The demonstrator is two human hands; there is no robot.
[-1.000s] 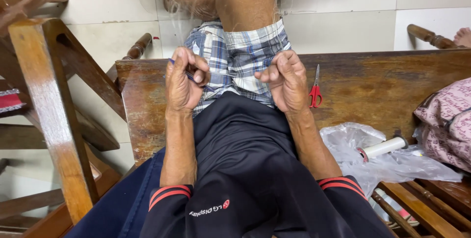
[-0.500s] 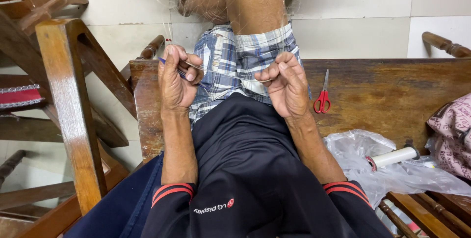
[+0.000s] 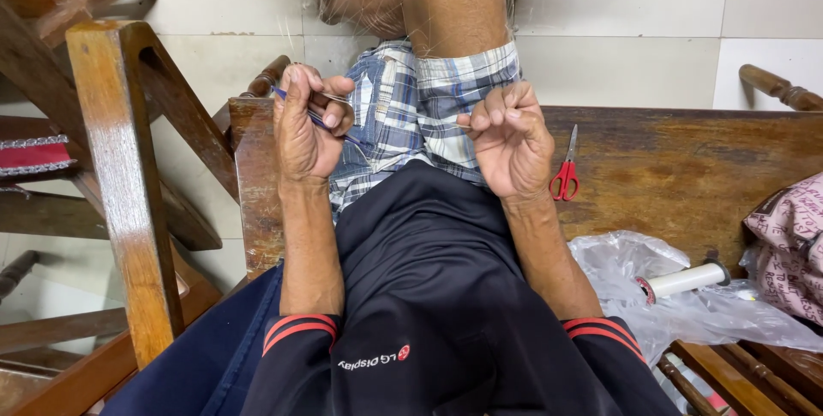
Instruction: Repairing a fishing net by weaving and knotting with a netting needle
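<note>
Two hands up over the lap. Left hand [image 3: 309,124], fingers pressed together, pinches one thin blue-handled tool [image 3: 315,116], possibly a netting needle. Right hand [image 3: 507,137] pinches a fine thread [image 3: 446,123], barely visible, stretched between the hands. One pair of red scissors [image 3: 565,171] on the wooden surface [image 3: 686,167]; one white spool [image 3: 683,280] on a plastic bag [image 3: 626,266]. One wooden chair [image 3: 120,176] left; tiled wall behind.

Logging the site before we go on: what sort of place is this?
Probably a home room used for handwork: a wooden bench on a tiled floor, with red scissors and a thread spool lying on it.
</note>
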